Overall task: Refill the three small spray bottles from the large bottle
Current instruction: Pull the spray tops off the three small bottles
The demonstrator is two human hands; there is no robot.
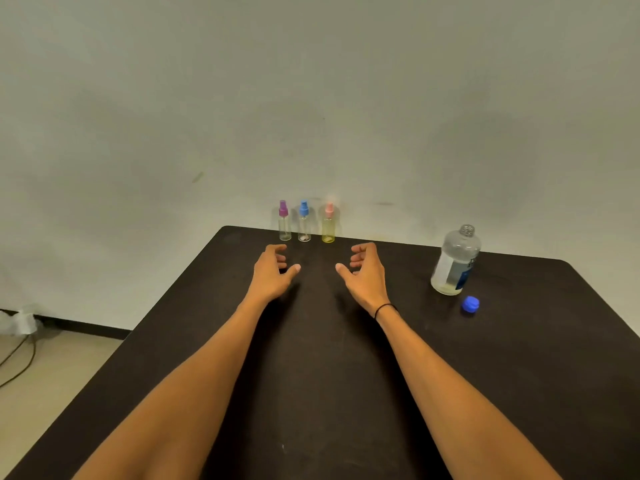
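Over the dark desk [346, 393] I see left hand [272, 273] and right hand [365, 273] loosely curled, empty. Right: blue cap [470, 304], uncapped large bottle [455, 263]. Far edge: purple-top spray bottle [284, 221], blue-top spray bottle [304, 221], pink-top spray bottle [328, 224] upright in a row.

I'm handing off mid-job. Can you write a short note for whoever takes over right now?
Left hand and right hand: loosely curled over the table, holding nothing.
Three spray bottles stand capped at the far edge: purple-capped, blue-capped, pink-capped.
Large bottle stands to the right, uncapped; its blue cap lies beside it.
Done: pink-capped one looks full of yellowish liquid.
Left: the other two look nearly empty.
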